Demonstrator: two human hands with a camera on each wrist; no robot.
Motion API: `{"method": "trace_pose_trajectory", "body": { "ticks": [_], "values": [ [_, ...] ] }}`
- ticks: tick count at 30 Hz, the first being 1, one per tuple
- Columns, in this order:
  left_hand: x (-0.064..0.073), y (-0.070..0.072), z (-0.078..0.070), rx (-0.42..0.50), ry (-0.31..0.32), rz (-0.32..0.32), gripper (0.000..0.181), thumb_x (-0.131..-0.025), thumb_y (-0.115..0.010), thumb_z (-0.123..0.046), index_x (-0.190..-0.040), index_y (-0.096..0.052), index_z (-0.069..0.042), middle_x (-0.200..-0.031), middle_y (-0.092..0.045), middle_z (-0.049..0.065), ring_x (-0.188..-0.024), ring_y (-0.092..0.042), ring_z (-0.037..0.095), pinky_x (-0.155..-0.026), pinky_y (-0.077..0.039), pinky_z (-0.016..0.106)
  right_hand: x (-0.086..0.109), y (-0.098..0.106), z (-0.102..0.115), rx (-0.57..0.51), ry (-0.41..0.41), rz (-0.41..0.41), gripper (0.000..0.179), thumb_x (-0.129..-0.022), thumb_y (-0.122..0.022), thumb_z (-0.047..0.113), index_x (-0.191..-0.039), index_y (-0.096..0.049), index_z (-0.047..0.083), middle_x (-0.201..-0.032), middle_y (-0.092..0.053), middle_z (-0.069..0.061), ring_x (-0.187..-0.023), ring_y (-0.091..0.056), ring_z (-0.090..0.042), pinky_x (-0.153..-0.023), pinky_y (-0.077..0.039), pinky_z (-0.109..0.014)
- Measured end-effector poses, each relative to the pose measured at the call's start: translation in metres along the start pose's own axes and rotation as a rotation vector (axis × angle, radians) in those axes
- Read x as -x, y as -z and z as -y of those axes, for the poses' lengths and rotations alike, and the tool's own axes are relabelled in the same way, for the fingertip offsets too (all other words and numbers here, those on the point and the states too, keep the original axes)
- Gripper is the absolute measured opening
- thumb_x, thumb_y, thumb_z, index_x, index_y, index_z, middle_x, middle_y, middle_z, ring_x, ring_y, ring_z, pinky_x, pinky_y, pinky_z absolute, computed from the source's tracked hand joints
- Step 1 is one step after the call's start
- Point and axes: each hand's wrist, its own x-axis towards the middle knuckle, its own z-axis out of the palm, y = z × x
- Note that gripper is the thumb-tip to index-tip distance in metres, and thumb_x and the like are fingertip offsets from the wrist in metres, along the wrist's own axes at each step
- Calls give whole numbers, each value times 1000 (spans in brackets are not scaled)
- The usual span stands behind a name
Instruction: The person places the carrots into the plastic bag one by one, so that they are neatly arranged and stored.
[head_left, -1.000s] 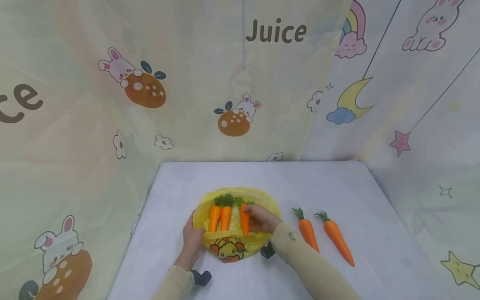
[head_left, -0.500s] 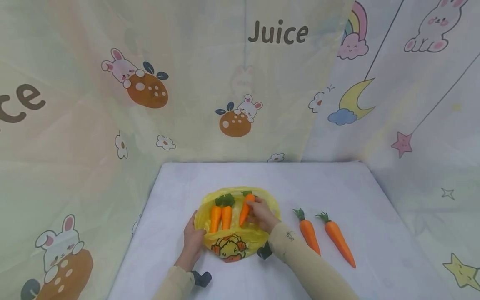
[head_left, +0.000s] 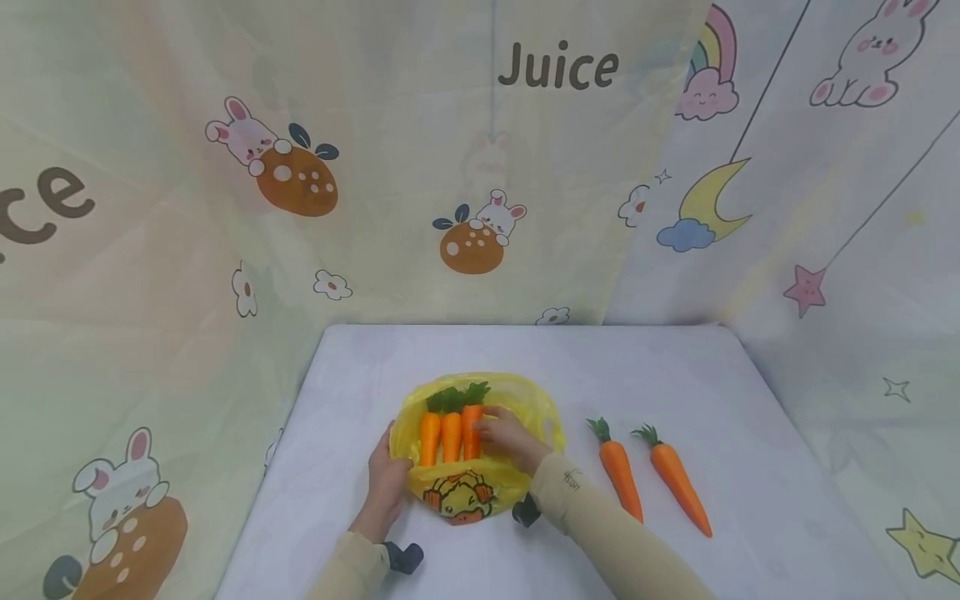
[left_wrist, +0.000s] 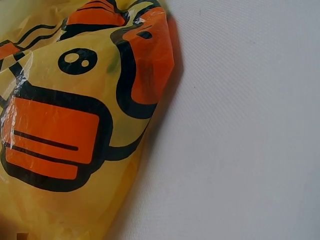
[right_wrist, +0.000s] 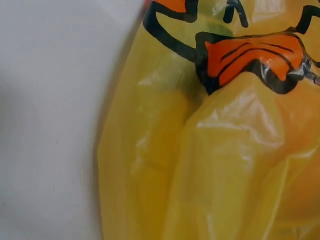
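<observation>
The left hand (head_left: 388, 475), lower centre, grips the left rim of the yellow bag (head_left: 459, 500), whose front hides the lower ends of three carrots inside. The right hand's fingers (head_left: 491, 427) touch the rightmost carrot (head_left: 472, 433), whether pinching I cannot tell; tilted and apart half a second ago, it now sits beside the other two (head_left: 452, 437). Lower right, loose carrots (head_left: 680, 486) lie on the surface (head_left: 600, 358), with open room beyond to its far edge mid-frame.

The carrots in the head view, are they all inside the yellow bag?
No, three carrots are in the yellow bag, while two other carrots lie outside it on the white table.
</observation>
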Motion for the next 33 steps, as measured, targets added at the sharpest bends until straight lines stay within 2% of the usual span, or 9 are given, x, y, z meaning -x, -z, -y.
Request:
{"method": "trace_pose_trajectory", "body": {
  "ticks": [3,7,11,15,18,22,25,28,33],
  "values": [
    [1,-1,1,-3,1,-1,88,-81,-43,17,-162,-17,-7,-167,-20,14,-146,-29,36,-119,-28,52,3,-1,0,71,28,-8,57,-98,-59,14,-148,-42,-8,-146,-47,-28,-125,-54,-42,-103,-49,-52],
    [2,-1,1,-9,5,1,88,-82,-44,16,-162,-17,-7,-167,-20,13,-145,-30,36,-118,-28,52,11,1,2,168,72,-22,59,-98,-59,19,-148,-42,-8,-147,-46,-28,-128,-51,-44,-104,-47,-56],
    [1,-1,1,-9,-6,-1,88,-80,-43,17,-162,-18,-5,-167,-19,14,-148,-26,36,-120,-25,52,26,2,11,363,194,-67,66,-97,-63,25,-151,-40,-4,-146,-45,-24,-131,-47,-43,-105,-45,-57],
    [0,-1,0,-10,-23,-6,89,-79,-43,17,-161,-18,-3,-166,-19,16,-148,-25,37,-120,-23,52,42,6,26,624,338,-167,73,-94,-68,35,-155,-39,7,-150,-42,-15,-133,-47,-36,-107,-44,-53],
    [1,-1,0,-9,-22,-1,88,-79,-43,17,-161,-18,-4,-166,-19,16,-147,-27,36,-120,-24,52,54,15,37,790,453,-245,79,-91,-72,39,-156,-39,9,-153,-39,-12,-134,-46,-32,-109,-43,-50],
    [2,-1,0,-1,-20,4,88,-80,-43,18,-161,-18,-4,-166,-20,15,-147,-27,36,-120,-25,52,66,39,47,1034,643,-373,90,-85,-79,40,-156,-36,6,-153,-38,-15,-138,-40,-34,-115,-36,-49],
    [2,-1,-1,1,-13,5,89,-79,-42,18,-161,-18,-4,-167,-20,15,-148,-26,36,-120,-24,51,71,63,50,1188,729,-486,102,-78,-84,44,-157,-32,5,-155,-35,-18,-143,-32,-37,-120,-26,-53],
    [2,-2,-1,-3,-11,3,89,-79,-43,18,-161,-18,-4,-167,-19,15,-148,-26,37,-120,-24,52,77,87,47,1241,732,-575,115,-71,-89,47,-158,-28,4,-156,-32,-22,-145,-25,-42,-120,-21,-59],
    [1,-2,1,-8,1,0,89,-78,-44,16,-161,-19,-5,-166,-20,15,-147,-28,36,-120,-25,52,85,120,31,1180,590,-628,129,-64,-92,50,-160,-20,3,-158,-24,-26,-144,-23,-46,-117,-23,-64]
  ]
}}
